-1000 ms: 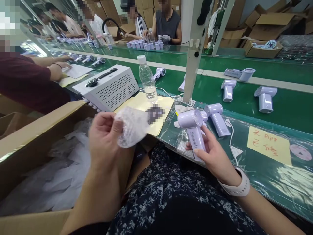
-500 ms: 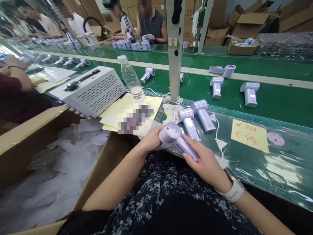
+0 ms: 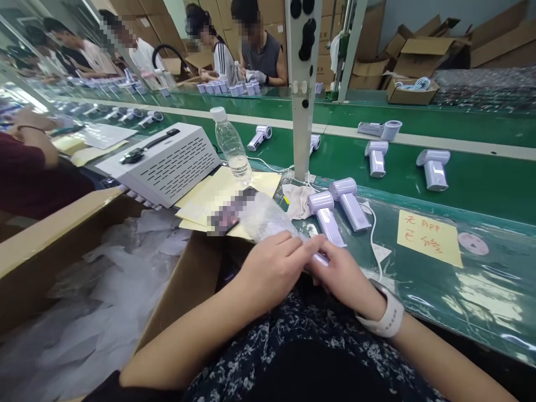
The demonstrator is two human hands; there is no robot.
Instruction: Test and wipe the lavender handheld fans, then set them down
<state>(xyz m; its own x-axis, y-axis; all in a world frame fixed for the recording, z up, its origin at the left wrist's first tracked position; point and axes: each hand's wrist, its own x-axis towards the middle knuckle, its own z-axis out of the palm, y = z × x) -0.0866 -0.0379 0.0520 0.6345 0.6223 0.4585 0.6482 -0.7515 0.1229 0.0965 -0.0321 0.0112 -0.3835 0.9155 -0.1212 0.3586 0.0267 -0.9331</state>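
Fingers of our right hand [image 3: 347, 273] grip a glossy lilac plastic device [image 3: 320, 259], mostly hidden between our hands; those of our left hand [image 3: 272, 265] clasp a crinkled clear plastic bag [image 3: 268, 216], which could tear if tugged askew

A head camera faces forward and down over the bench [image 3: 419, 273].

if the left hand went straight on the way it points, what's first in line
Pointing to the right and slightly forward, the left hand would probably meet the right hand first. A mostly hidden glossy lilac plastic device shows between them; their overlap leaves exact depth unclear.
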